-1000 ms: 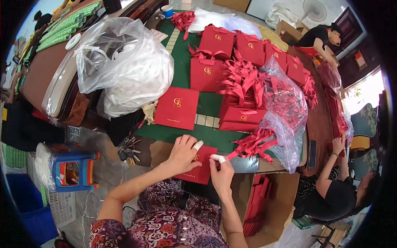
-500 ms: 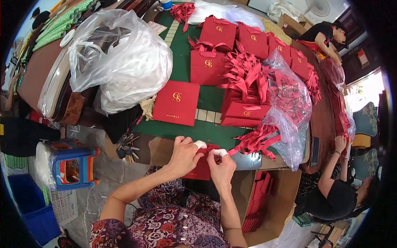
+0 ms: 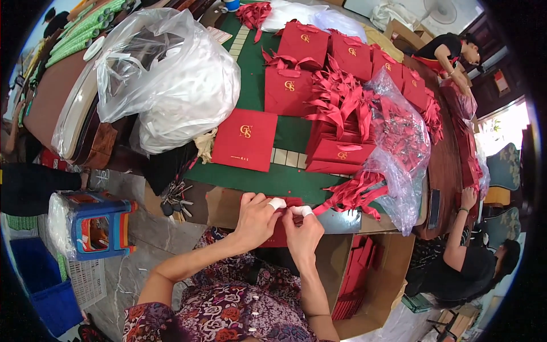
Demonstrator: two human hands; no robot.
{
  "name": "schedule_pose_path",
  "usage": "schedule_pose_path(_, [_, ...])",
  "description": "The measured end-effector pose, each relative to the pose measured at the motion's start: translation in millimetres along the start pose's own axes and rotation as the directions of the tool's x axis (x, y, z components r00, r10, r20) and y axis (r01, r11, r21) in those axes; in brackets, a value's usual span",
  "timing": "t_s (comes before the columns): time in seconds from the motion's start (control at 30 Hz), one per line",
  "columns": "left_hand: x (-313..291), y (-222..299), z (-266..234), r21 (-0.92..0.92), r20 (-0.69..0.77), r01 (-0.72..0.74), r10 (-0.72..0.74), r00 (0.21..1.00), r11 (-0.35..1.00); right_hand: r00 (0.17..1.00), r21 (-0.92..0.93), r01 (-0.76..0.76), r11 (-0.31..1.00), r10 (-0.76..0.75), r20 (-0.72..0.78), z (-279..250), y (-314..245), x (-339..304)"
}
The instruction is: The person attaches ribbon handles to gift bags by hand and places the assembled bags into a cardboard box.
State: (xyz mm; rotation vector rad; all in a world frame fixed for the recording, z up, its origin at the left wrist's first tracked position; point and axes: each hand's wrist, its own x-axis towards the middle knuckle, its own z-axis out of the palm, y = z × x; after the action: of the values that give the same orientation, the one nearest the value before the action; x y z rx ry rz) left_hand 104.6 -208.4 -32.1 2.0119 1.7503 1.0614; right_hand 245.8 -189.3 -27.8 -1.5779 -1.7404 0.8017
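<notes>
At the table's near edge my left hand point(image 3: 255, 221) and my right hand point(image 3: 303, 235) meet, with white tape wrapped round a finger of each. Both are closed in a pinch on the upper part of a red paper bag point(image 3: 277, 237). My fingers hide exactly what they pinch there; a ribbon between them cannot be made out. Just right of my right hand lies a bundle of red ribbons point(image 3: 356, 194). A flat red bag point(image 3: 245, 141) with a gold emblem lies beyond my left hand on the green table mat point(image 3: 250, 181).
Red bags with ribbon handles point(image 3: 288, 94) stand in rows farther back. A clear plastic bag of ribbons point(image 3: 401, 151) is at right, a big white-filled plastic bag point(image 3: 191, 94) at left. An open carton point(image 3: 393, 279) holds red bags below. Co-workers point(image 3: 456, 268) are at the right.
My fingertips have drawn slightly closer together at the bag's top. The bag has shifted a little between my hands, and the view has moved slightly.
</notes>
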Motion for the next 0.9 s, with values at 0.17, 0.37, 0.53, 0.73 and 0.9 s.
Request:
schedule_pose_path(0.17, [-0.5,-9.3,-1.5,-0.156,0.125,0.164,-0.145,0.981,0.974,0.999,0.049,-0.029,0.998,0.031,-0.03,5.7,3.6,-4.7])
schedule_pose_path(0.37, [-0.7,-4.0,-4.2,-0.169,0.124,0.166,-0.146,0.981,0.972,0.987,-0.122,0.133,0.984,-0.143,-0.079,9.9,9.1,-8.8])
schedule_pose_path(0.53, [-9.0,-1.8,-1.1,-0.044,0.099,0.051,-0.046,0.994,0.998,0.999,-0.061,0.045,0.997,-0.043,0.026,1.7,0.8,-3.4])
schedule_pose_path(0.73, [-3.5,-17.8,-7.2,-0.204,0.174,0.25,-0.216,0.961,0.946,0.998,0.156,-0.045,0.987,0.037,0.052,-1.2,1.2,-2.0])
schedule_pose_path(0.9, [0.4,-9.4,-11.2,-0.091,0.194,0.208,-0.188,0.963,0.974,0.987,-0.109,0.162,0.981,-0.158,0.04,-0.4,8.4,-2.0])
